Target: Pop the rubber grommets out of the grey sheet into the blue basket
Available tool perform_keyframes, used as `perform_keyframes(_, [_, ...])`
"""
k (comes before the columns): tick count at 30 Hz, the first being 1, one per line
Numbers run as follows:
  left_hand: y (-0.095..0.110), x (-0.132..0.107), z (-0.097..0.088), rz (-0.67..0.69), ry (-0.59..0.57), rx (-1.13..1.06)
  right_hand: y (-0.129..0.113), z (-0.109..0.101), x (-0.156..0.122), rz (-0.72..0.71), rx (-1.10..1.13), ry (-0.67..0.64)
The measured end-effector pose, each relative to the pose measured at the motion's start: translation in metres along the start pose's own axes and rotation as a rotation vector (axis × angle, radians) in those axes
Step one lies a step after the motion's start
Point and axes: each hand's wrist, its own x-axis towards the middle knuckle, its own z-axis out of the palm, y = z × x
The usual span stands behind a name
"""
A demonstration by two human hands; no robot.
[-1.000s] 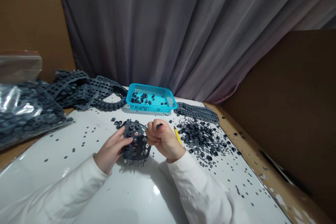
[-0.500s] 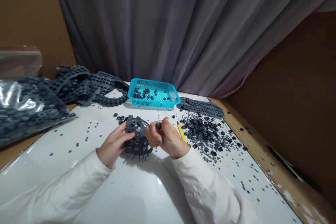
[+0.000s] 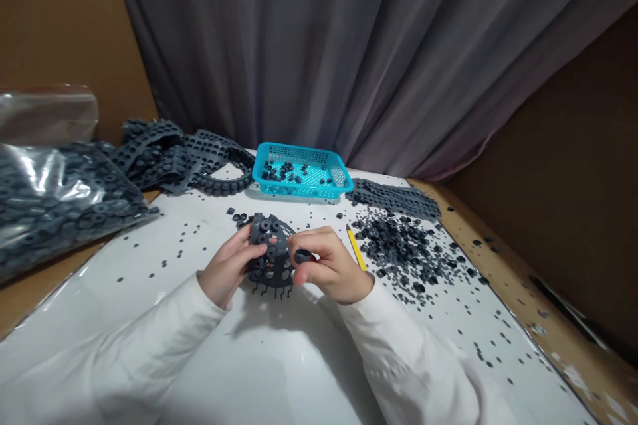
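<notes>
My left hand (image 3: 229, 270) grips the left side of a dark grey rubber sheet (image 3: 270, 254) dotted with small ring parts, held upright on the white table (image 3: 279, 358). My right hand (image 3: 329, 267) is closed at the sheet's right edge, pinching a small dark rubber ring (image 3: 302, 255) between thumb and fingers. Both arms wear white sleeves.
A turquoise basket (image 3: 302, 172) with a few rings stands behind the hands. A pile of loose rings (image 3: 403, 252) and a yellow pencil (image 3: 355, 248) lie to the right. Grey rubber sheets (image 3: 179, 159) and a clear bag of them (image 3: 54, 192) sit left; cardboard walls enclose the sides.
My right hand has lowered from above the sheet to its right edge, still pinching a ring. The camera view shifted a little, and the left hand keeps its hold.
</notes>
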Motion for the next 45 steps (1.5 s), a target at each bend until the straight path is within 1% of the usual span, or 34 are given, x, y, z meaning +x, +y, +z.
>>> perform_keyframes(3, [0.001, 0.000, 0.001, -0.015, 0.003, -0.001, -0.004, 0.003, 0.001, -0.042, -0.085, -0.001])
perform_keyframes(7, [0.002, 0.001, 0.001, -0.012, 0.018, -0.012, -0.007, 0.008, -0.002, -0.050, -0.168, 0.006])
perform_keyframes(9, [0.003, 0.002, 0.001, -0.005, 0.016, -0.033, -0.003, 0.002, -0.001, -0.049, -0.232, 0.002])
perform_keyframes(11, [0.001, 0.003, 0.000, -0.015, 0.002, -0.056, 0.008, -0.017, 0.006, 0.008, -0.372, 0.012])
perform_keyframes(12, [0.001, 0.004, 0.000, -0.026, -0.008, -0.065, 0.016, -0.031, 0.013, 0.078, -0.479, 0.034])
perform_keyframes(13, [0.000, 0.004, -0.001, -0.036, -0.019, -0.070, 0.026, -0.048, 0.022, 0.164, -0.619, 0.073])
perform_keyframes(14, [-0.002, 0.005, -0.001, -0.041, -0.030, -0.073, 0.037, -0.066, 0.032, 0.290, -0.791, 0.119])
perform_keyframes(15, [-0.003, 0.006, -0.002, -0.040, -0.042, -0.073, 0.048, -0.084, 0.043, 0.427, -0.950, 0.134])
perform_keyframes(17, [-0.005, 0.007, -0.003, -0.030, -0.064, -0.072, 0.067, -0.113, 0.063, 0.508, -1.028, 0.143])
perform_keyframes(18, [-0.006, 0.007, -0.003, -0.028, -0.071, -0.069, 0.074, -0.122, 0.071, 0.530, -1.055, 0.143])
perform_keyframes(19, [-0.007, 0.008, -0.004, -0.026, -0.077, -0.064, 0.077, -0.127, 0.076, 0.549, -1.082, 0.152])
perform_keyframes(20, [-0.008, 0.008, -0.005, -0.027, -0.083, -0.056, 0.077, -0.127, 0.079, 0.563, -1.103, 0.158])
perform_keyframes(21, [-0.008, 0.009, -0.005, -0.025, -0.091, -0.045, 0.073, -0.123, 0.079, 0.553, -1.121, 0.159])
perform_keyframes(23, [-0.010, 0.010, -0.006, 0.002, -0.120, -0.016, 0.056, -0.103, 0.070, 0.459, -1.130, 0.129])
perform_keyframes(25, [-0.011, 0.010, -0.006, 0.072, -0.153, 0.022, 0.033, -0.076, 0.055, 0.134, -1.040, -0.013])
perform_keyframes(26, [-0.012, 0.010, -0.006, 0.114, -0.168, 0.047, 0.021, -0.063, 0.046, 0.028, -1.000, -0.106])
perform_keyframes(27, [-0.013, 0.010, -0.006, 0.157, -0.179, 0.081, 0.010, -0.051, 0.038, -0.036, -0.999, -0.212])
perform_keyframes(28, [-0.013, 0.009, -0.006, 0.200, -0.188, 0.125, 0.002, -0.041, 0.031, -0.072, -1.038, -0.288])
perform_keyframes(29, [-0.014, 0.009, -0.007, 0.239, -0.197, 0.184, -0.005, -0.033, 0.025, -0.087, -1.087, -0.326])
perform_keyframes(31, [-0.015, 0.007, -0.009, 0.324, -0.214, 0.339, -0.011, -0.026, 0.019, -0.076, -1.147, -0.364])
perform_keyframes(33, [-0.015, 0.005, -0.011, 0.415, -0.237, 0.521, -0.013, -0.026, 0.019, -0.041, -1.159, -0.396])
perform_keyframes(35, [-0.012, 0.002, -0.012, 0.476, -0.260, 0.669, -0.013, -0.027, 0.021, -0.018, -1.153, -0.450])
perform_keyframes(37, [-0.008, -0.001, -0.012, 0.505, -0.285, 0.720, -0.013, -0.026, 0.022, -0.010, -1.138, -0.510])
perform_keyframes(39, [-0.005, -0.003, -0.011, 0.504, -0.332, 0.686, -0.014, -0.022, 0.019, 0.000, -1.087, -0.549])
perform_keyframes(42, [-0.002, -0.003, -0.011, 0.466, -0.390, 0.706, -0.011, -0.015, 0.010, 0.038, -0.916, -0.537])
perform_keyframes(44, [-0.003, -0.002, -0.011, 0.403, -0.416, 0.740, -0.006, -0.011, 0.002, 0.085, -0.714, -0.492])
perform_keyframes(45, [-0.004, -0.001, -0.010, 0.350, -0.435, 0.714, -0.002, -0.009, -0.001, 0.130, -0.575, -0.459])
